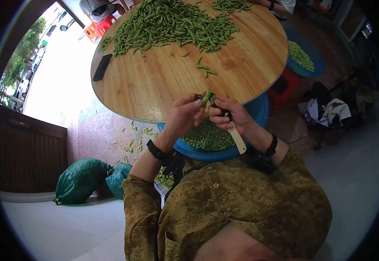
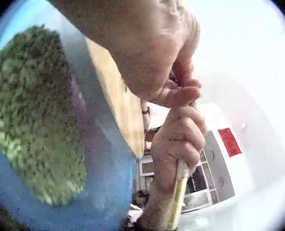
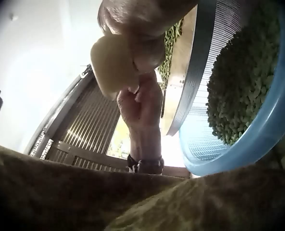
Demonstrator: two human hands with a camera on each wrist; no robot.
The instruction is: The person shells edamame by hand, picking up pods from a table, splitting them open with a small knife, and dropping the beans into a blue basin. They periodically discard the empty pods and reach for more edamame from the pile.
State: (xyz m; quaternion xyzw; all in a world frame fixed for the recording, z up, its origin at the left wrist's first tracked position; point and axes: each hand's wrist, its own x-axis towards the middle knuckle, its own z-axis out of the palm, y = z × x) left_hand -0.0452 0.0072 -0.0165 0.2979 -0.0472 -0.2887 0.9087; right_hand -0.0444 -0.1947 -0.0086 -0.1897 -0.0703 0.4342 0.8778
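Over the near edge of the round table, my left hand (image 1: 185, 112) pinches a green bean pod (image 1: 206, 96) between thumb and fingers. Close beside it, my right hand (image 1: 235, 115) grips a tool with a long cream handle (image 1: 238, 140), which points down toward me. The tool's working end is hidden among the fingers, and dark material shows around the fingertips. Both hands meet near the pod. In the left wrist view, the right hand (image 2: 178, 137) wraps the handle just below the left hand (image 2: 147, 62). Below them stands a blue basin (image 1: 259, 114) of small shelled green beans (image 1: 211, 137).
A large heap of pods (image 1: 167, 24) covers the far part of the wooden table (image 1: 241, 65), with a few loose pods (image 1: 205, 69) nearer. A black phone (image 1: 102, 67) lies at left. Green sacks (image 1: 83, 180) stand on the floor; another basin (image 1: 315, 61) sits right.
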